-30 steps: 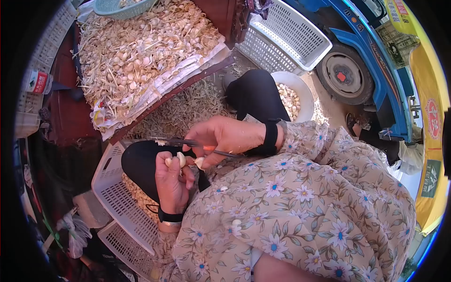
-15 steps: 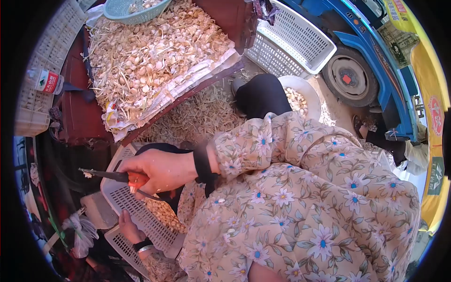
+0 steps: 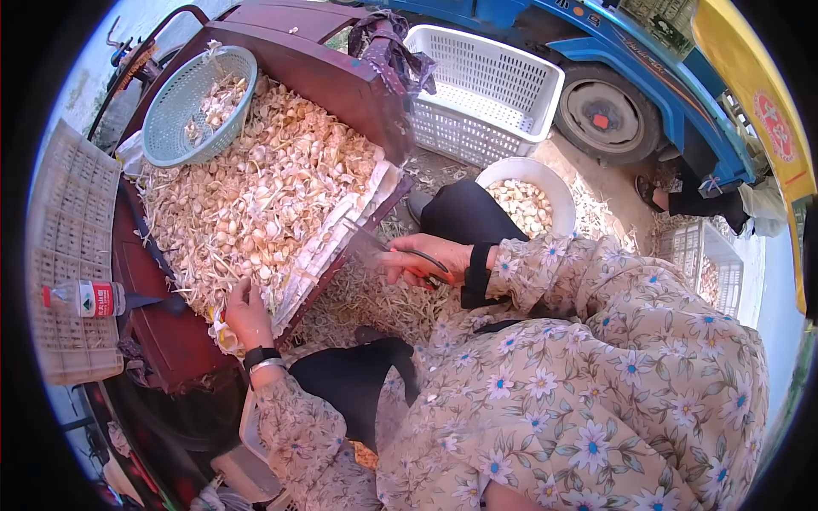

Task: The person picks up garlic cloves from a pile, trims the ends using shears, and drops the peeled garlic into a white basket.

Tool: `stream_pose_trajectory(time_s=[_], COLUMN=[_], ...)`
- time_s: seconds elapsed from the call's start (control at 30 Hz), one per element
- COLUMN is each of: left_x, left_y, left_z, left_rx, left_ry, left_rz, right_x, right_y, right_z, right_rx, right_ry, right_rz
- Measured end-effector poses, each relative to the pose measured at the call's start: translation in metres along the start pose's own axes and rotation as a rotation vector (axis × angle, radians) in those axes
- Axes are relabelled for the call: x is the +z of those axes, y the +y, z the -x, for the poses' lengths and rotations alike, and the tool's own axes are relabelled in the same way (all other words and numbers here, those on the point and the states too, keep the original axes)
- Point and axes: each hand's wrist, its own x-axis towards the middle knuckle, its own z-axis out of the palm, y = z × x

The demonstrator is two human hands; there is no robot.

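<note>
Apparently at a picking-up step, calling for a light pinch next, the left hand [image 3: 249, 322] lies at the edge of a pale, papery garlic heap [image 3: 277, 183], whether pinching I cannot tell, while the right hand [image 3: 445, 253] curls its fingers around orange-handled metal scissors [image 3: 415, 278].

Clear plastic bottle [image 3: 85, 299] near me: red-and-white label [image 3: 101, 299] bearing white Chinese characters, turned sideways, not surely legible. Blue metal vehicle [image 3: 699, 123]: pale slanted lettering [image 3: 641, 49], too small to read. Smooth yellow sheet [image 3: 737, 51]: round red emblem [image 3: 774, 126], its wording unclear.
</note>
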Motion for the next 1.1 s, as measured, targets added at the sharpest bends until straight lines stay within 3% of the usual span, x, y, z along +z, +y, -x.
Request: stream_pose_trajectory(time_s=[0.1, 0.23, 0.37, 0.43, 0.6, 0.7, 0.77, 0.83, 0.9, 1.1], left_x=[0.015, 0.016, 0.014, 0.028, 0.035, 0.042, 0.049, 0.031, 0.038, 0.038], left_y=[0.002, 0.005, 0.028, 0.008, 0.029, 0.029, 0.028, 0.059, 0.070, 0.122], left_z=[-0.034, -0.041, -0.047, -0.063, -0.030, -0.013, -0.010, 0.004, 0.013, 0.091], left_rx=[0.103, 0.126, -0.052, -0.093, -0.300, -0.253, -0.087, -0.224, -0.115, 0.091], left_ry=[-0.013, -0.111, -0.204, -0.175, 0.121, 0.322, 0.555, 0.502, 0.523, 0.056], left_rz=[-0.323, -0.400, -0.527, -0.551, -0.277, -0.122, 0.059, 0.370, 0.570, 0.572], right_x=[-0.013, -0.015, -0.012, -0.006, 0.003, 0.007, 0.016, 0.025, 0.032, 0.053], right_y=[0.009, 0.006, 0.018, 0.016, 0.018, 0.023, 0.018, 0.015, 0.012, -0.024], right_z=[0.004, 0.003, -0.006, -0.005, 0.007, 0.012, 0.015, 0.008, 0.000, -0.016], right_rx=[0.002, -0.018, -0.034, -0.037, -0.036, -0.004, 0.000, -0.018, -0.104, -0.339], right_ry=[0.065, 0.041, 0.030, 0.050, 0.069, 0.086, 0.073, 0.096, 0.072, 0.134], right_rz=[-0.010, -0.059, -0.092, -0.074, 0.027, 0.018, 0.043, 0.087, 0.104, 0.105])
